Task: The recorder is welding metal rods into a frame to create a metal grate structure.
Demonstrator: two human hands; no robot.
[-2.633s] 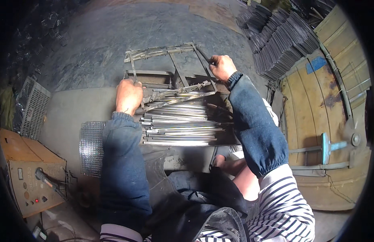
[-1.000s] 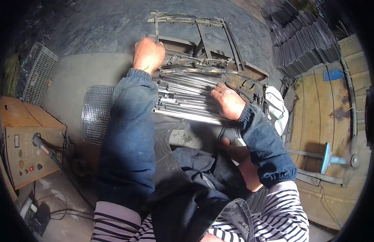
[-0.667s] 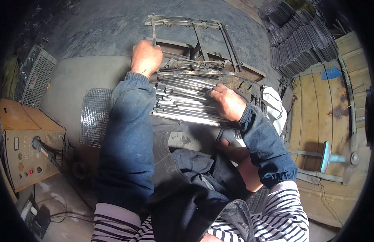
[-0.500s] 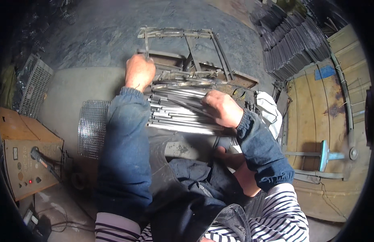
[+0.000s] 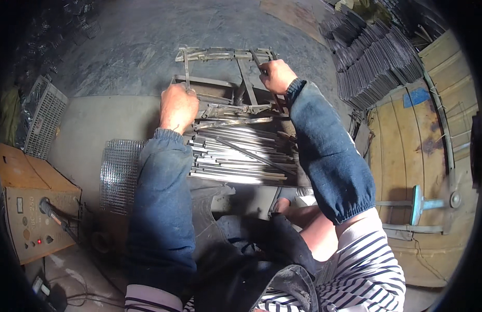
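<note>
Fingertips of both hands (image 5: 228, 93) hidden

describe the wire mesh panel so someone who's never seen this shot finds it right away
Start at the tan welding machine by the left edge, then move right along the grey slab. The wire mesh panel lies flat there, just left of the blue left sleeve. Unlike the bundle of metal rods beyond the sleeve, it is a fine square grid.

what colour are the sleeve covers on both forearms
Blue denim sleeve covers, seen best in the head view.
</note>
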